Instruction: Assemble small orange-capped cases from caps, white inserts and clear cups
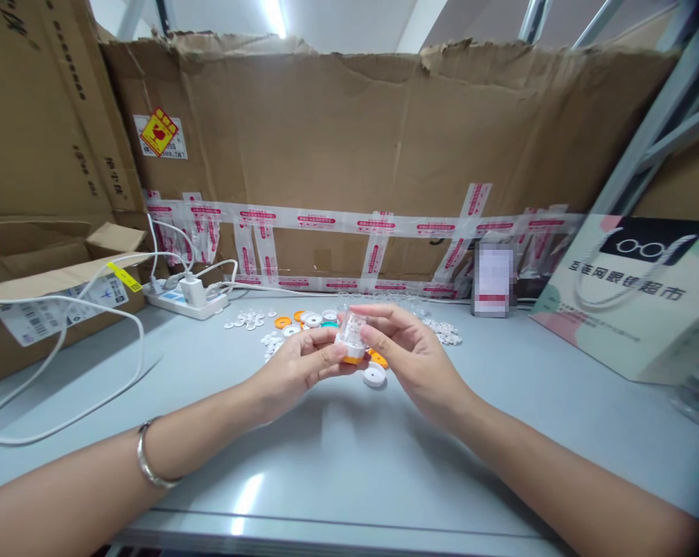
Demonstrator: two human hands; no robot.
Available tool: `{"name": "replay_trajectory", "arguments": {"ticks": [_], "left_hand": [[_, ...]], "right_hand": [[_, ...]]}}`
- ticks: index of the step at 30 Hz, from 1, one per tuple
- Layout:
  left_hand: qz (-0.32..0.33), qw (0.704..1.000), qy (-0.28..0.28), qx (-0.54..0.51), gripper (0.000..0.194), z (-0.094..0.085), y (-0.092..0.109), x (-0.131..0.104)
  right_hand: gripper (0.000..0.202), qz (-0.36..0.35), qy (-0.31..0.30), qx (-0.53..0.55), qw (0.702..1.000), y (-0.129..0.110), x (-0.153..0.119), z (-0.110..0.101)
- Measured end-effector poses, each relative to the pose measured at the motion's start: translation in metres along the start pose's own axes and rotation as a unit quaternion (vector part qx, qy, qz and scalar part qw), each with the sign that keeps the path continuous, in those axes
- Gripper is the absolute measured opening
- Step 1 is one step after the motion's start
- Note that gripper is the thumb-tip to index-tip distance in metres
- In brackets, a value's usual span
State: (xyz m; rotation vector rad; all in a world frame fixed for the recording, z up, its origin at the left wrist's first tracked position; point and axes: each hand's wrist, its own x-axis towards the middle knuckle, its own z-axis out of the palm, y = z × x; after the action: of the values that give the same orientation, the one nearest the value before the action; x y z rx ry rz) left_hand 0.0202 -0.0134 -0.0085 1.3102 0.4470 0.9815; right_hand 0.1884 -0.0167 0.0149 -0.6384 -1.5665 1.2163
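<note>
Both hands meet over the middle of the table around a small clear plastic container (352,328) with a white collar and an orange base. My left hand (308,357) grips the white and orange lower part between thumb and fingers. Wrapped about the clear upper part, my right hand (404,344) presses its thumb against the side. Just below lies a round white cap (374,375), beside an orange ring (378,357) partly covered by the right hand. Behind the left hand are several orange, white and teal round pieces (283,322).
Small clear-white parts (250,319) lie at the left, more small pieces (445,333) at the right. A power strip (196,302) with white cables and an open carton (53,302) stand left. A phone (493,280) leans against the cardboard (326,131); a paper bag (628,309) stands right.
</note>
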Motion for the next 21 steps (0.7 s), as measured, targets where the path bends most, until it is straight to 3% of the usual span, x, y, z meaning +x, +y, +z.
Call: {"name": "replay_trajectory", "arguments": {"ticks": [8,12,16,21], "left_hand": [[0.017,0.997,-0.016,0.075,0.030,0.000,0.001,-0.001],[0.014,0.998,0.001,0.055,0.031,0.000,0.001,-0.001],[0.021,0.999,0.017,0.033,0.028,-0.001,0.001,0.001],[0.012,0.996,0.016,0.092,0.029,-0.002,0.000,0.002]], "right_hand": [[0.013,-0.028,0.058,-0.037,0.997,-0.001,-0.007,0.009],[0.015,-0.037,0.011,-0.057,0.998,-0.003,-0.005,0.005],[0.044,-0.056,-0.071,-0.129,0.988,-0.001,-0.005,-0.002],[0.041,-0.106,-0.038,-0.232,0.966,-0.001,-0.004,-0.003]]}}
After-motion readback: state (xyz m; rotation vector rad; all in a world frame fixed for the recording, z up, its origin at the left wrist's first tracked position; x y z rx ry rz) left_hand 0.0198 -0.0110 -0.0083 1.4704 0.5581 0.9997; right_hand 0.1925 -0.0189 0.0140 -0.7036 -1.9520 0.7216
